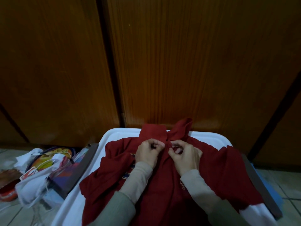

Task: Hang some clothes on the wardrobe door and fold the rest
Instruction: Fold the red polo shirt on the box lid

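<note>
Two grey-beige sleeves (138,181) come in from 6 o'clock, left one from approx 7, right one from approx 5, both lying over a dark red shirt (164,190). The shirt is spread front-up across a white tub (73,198), covering most of it; its sleeves hang over the rim at 3 and 9 o'clock, w/ a striped patch showing beside the left wrist and small pale lettering on the chest near the right forearm. A dark brown strip (260,185) runs along the tub's 3 o'clock edge.

Further up, the left hand (147,152) and right hand (184,154) sit close together at the shirt's placket, just below the collar (169,129). Both have fingers curled, thumb and fingertips pinching the red cloth on either side of the opening; can't tell if a button is held, too small.

At 9 o'clock, on the tiled floor (9,214), a heap of white plastic bags (31,181), colourful packaging and a dark framed board leaning against the tub.

At 12 o'clock, behind everything, brown wooden wardrobe doors (187,62) fill the view, the collar's far edge resting against them.
</note>
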The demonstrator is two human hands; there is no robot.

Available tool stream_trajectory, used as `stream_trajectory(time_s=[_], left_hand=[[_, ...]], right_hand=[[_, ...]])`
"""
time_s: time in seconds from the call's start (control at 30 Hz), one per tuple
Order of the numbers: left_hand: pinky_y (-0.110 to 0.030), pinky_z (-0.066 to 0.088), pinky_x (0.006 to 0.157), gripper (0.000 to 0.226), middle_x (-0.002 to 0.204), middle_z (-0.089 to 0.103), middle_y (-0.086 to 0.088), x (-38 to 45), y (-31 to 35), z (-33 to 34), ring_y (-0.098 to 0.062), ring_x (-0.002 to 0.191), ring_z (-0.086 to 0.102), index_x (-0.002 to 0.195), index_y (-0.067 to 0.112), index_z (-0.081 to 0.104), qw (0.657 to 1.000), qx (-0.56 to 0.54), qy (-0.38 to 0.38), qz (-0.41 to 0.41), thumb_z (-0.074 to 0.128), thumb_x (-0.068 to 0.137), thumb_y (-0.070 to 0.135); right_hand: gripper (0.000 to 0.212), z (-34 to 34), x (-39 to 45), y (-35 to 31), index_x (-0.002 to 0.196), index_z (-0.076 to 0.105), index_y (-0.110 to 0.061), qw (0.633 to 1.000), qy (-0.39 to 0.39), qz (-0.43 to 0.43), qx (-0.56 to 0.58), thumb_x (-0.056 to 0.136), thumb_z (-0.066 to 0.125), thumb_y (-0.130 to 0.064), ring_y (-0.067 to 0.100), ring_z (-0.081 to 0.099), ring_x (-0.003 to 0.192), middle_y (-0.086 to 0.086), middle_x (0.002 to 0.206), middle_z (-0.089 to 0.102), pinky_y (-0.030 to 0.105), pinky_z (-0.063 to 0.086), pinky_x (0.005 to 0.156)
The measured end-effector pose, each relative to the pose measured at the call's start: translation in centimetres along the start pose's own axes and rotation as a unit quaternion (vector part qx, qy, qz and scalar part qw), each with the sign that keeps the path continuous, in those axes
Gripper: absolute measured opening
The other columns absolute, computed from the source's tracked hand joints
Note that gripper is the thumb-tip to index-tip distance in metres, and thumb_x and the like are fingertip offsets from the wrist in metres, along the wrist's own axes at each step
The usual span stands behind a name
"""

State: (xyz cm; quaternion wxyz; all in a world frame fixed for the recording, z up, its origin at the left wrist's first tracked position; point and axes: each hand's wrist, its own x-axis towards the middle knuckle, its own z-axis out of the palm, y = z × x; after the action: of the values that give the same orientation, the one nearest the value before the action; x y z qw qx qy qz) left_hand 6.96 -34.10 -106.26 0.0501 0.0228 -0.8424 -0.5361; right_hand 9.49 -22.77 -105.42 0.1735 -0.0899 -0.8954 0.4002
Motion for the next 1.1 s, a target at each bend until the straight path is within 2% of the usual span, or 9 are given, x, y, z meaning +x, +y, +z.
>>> stream_trajectory(time_s=[0.17,0.3,0.43,0.5,0.77,0.83,0.9,0.97,1.1], left_hand=[[-0.026,0.047,0.076,0.026,0.067,0.062,0.011,0.1,-0.1,0.1,-0.006,0.067,0.056,0.064,0.029,0.063,1.000,-0.021,-0.003,0.001,0.068,0.080,0.010],[-0.013,0.043,0.060,0.029,0.061,0.059,0.009,0.4,-0.2,0.3,0.000,0.054,0.053,0.062,0.026,0.063,0.998,-0.070,-0.008,0.000,0.068,0.080,0.004],[-0.023,0.046,0.061,0.028,0.059,0.059,0.003,0.7,-0.6,0.5,0.004,0.044,0.052,0.062,0.021,0.063,0.991,-0.132,-0.011,-0.012,0.066,0.082,0.001],[-0.026,0.046,0.062,0.029,0.055,0.060,0.008,0.9,-0.9,0.7,0.003,0.044,0.052,0.061,0.021,0.064,0.989,-0.148,-0.008,-0.015,0.066,0.082,0.001],[-0.022,0.045,0.058,0.025,0.058,0.061,0.002,1.1,-1.2,0.6,-0.002,0.040,0.052,0.063,0.016,0.064,0.982,-0.189,-0.011,-0.010,0.065,0.082,0.000],[-0.023,0.046,0.061,0.024,0.057,0.061,0.002,1.0,-1.3,0.5,-0.003,0.042,0.054,0.064,0.017,0.065,0.981,-0.192,-0.019,-0.005,0.066,0.082,0.001],[-0.022,0.046,0.061,0.023,0.059,0.061,0.000,0.9,-1.2,0.4,-0.003,0.044,0.056,0.065,0.016,0.065,0.981,-0.194,-0.030,-0.002,0.066,0.082,0.001],[-0.021,0.047,0.061,0.023,0.060,0.063,-0.001,0.9,-1.1,0.3,-0.003,0.045,0.057,0.066,0.016,0.065,0.980,-0.196,-0.038,0.003,0.066,0.082,0.000],[-0.015,0.048,0.058,0.023,0.058,0.063,0.002,0.8,-1.0,0.2,-0.002,0.046,0.059,0.066,0.015,0.065,0.979,-0.200,-0.040,0.013,0.066,0.082,-0.002]], right_hand=[[0.010,0.0,0.1,0.1,0.085,0.068,-0.029,0.997,0.009,0.000,0.078,0.079,0.071,-0.021,0.008,0.056,0.068,-0.009,0.058,0.054,0.026,0.024,0.090],[0.012,0.1,0.0,0.1,0.090,0.069,-0.028,0.999,-0.003,-0.010,0.051,0.080,0.070,-0.021,0.006,0.054,0.070,-0.011,0.064,0.054,0.024,0.023,0.087],[0.014,0.2,-0.1,0.2,0.092,0.071,-0.027,1.000,0.006,-0.015,0.026,0.080,0.069,-0.021,0.007,0.056,0.077,-0.013,0.068,0.055,0.026,0.023,0.089],[0.014,0.2,-0.1,0.3,0.091,0.071,-0.029,0.999,0.008,-0.016,0.032,0.079,0.070,-0.022,0.009,0.058,0.078,-0.009,0.069,0.060,0.027,0.024,0.090],[0.013,0.2,-0.1,0.5,0.088,0.073,-0.030,0.997,0.001,-0.049,0.066,0.078,0.073,-0.022,0.005,0.059,0.075,-0.007,0.076,0.069,0.021,0.021,0.088],[0.009,0.1,0.0,0.5,0.085,0.073,-0.030,0.996,-0.002,-0.047,0.080,0.081,0.070,-0.022,0.006,0.059,0.076,-0.009,0.074,0.068,0.026,0.026,0.098],[0.015,0.2,0.1,0.6,0.078,0.069,-0.033,0.993,-0.010,-0.051,0.105,0.083,0.069,-0.019,0.006,0.062,0.074,-0.011,0.073,0.069,0.039,0.033,0.103],[0.024,0.2,0.2,0.7,0.073,0.064,-0.037,0.990,-0.013,-0.058,0.124,0.082,0.069,-0.016,0.007,0.064,0.071,-0.015,0.068,0.067,0.048,0.040,0.098],[0.020,0.2,0.2,0.8,0.071,0.065,-0.035,0.990,-0.013,-0.058,0.129,0.078,0.074,-0.018,0.004,0.063,0.067,-0.018,0.065,0.064,0.049,0.043,0.094]])
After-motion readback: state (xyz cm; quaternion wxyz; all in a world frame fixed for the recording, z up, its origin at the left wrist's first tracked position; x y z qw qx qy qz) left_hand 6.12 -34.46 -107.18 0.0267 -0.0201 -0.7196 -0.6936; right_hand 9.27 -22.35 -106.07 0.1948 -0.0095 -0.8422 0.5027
